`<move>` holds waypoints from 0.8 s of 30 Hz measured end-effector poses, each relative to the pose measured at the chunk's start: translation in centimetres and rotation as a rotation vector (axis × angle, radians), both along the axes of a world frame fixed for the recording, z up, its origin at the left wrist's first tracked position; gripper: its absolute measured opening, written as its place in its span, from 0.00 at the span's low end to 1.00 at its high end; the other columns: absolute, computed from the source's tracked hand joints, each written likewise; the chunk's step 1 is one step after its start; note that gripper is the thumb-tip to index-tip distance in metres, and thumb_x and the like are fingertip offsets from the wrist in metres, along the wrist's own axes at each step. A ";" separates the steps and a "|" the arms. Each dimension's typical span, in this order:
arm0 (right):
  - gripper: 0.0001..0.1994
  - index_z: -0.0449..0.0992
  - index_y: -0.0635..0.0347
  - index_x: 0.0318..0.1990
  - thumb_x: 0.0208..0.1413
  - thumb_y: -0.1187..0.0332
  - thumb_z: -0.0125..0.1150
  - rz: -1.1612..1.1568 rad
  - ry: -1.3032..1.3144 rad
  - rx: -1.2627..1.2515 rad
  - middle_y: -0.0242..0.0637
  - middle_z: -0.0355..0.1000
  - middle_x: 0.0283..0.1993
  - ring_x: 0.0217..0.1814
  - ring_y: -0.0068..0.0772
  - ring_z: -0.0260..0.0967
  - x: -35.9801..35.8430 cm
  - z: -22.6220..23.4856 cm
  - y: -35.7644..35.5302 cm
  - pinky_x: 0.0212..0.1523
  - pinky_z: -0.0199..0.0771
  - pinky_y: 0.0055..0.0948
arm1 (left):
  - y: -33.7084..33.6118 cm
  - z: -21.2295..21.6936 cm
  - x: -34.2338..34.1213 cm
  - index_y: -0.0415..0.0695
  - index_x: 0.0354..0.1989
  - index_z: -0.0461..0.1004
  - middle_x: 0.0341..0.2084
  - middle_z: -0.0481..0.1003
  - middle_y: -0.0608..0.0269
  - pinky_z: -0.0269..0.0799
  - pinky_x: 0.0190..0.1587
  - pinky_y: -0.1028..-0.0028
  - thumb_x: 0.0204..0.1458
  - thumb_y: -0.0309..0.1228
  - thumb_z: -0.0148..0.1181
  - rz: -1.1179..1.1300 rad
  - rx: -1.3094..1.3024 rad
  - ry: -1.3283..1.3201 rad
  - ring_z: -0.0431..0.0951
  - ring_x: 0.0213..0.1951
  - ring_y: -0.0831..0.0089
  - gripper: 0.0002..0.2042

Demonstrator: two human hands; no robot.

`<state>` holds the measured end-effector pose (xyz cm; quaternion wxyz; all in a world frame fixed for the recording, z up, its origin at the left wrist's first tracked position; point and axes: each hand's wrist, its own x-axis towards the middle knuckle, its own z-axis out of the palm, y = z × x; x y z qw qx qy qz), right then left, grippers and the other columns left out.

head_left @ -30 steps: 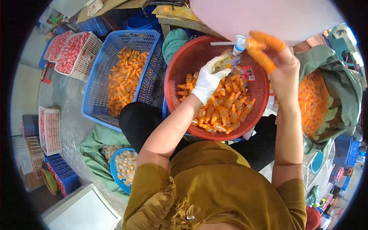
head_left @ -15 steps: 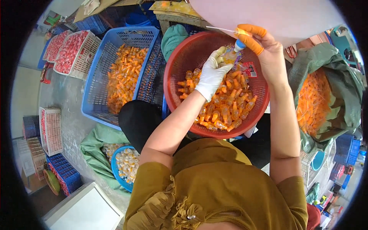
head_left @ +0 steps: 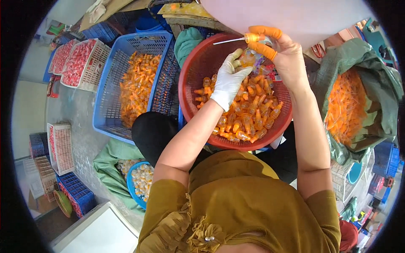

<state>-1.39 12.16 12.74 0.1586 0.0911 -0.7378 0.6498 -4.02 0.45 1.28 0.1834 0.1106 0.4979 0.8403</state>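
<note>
In my right hand (head_left: 287, 57) I pinch an orange piece with a thin white stick (head_left: 231, 41) between fingers that wear orange covers. It is above the far part of the red basket (head_left: 195, 63). Its long axis lies almost level across my view; the stick's free end points to my left and slightly toward me, and the orange part is at my right. My left hand (head_left: 228, 80), in a white glove, closes its thumb and fingers around a clear thing with purple marks (head_left: 248, 58), whose direction I cannot tell. Below are clear bottles with orange tips (head_left: 253, 114), pointing many ways.
</note>
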 end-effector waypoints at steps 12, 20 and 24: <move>0.13 0.75 0.60 0.40 0.45 0.76 0.64 -0.089 0.247 1.084 0.40 0.72 0.41 0.45 0.39 0.70 7.0 -0.2 5.1 0.44 0.71 0.31 | -3.3 -0.6 2.2 0.40 0.52 0.69 0.31 0.73 0.68 0.71 0.36 0.81 0.55 0.28 0.56 -0.224 -0.255 -0.132 0.72 0.31 0.79 0.16; 0.11 0.76 0.61 0.39 0.46 0.77 0.62 0.034 0.213 0.848 0.39 0.72 0.41 0.44 0.41 0.69 10.4 1.8 5.9 0.45 0.70 0.35 | -4.8 2.5 5.0 0.38 0.49 0.72 0.36 0.76 0.62 0.72 0.31 0.81 0.60 0.38 0.48 -0.686 0.201 -0.534 0.77 0.32 0.75 0.17; 0.12 0.76 0.60 0.40 0.45 0.77 0.61 0.093 0.278 0.838 0.39 0.73 0.41 0.45 0.41 0.69 11.5 3.7 6.5 0.46 0.70 0.34 | -4.3 3.0 5.9 0.36 0.48 0.72 0.39 0.77 0.58 0.73 0.31 0.80 0.60 0.39 0.48 -0.689 0.189 -0.554 0.78 0.34 0.74 0.18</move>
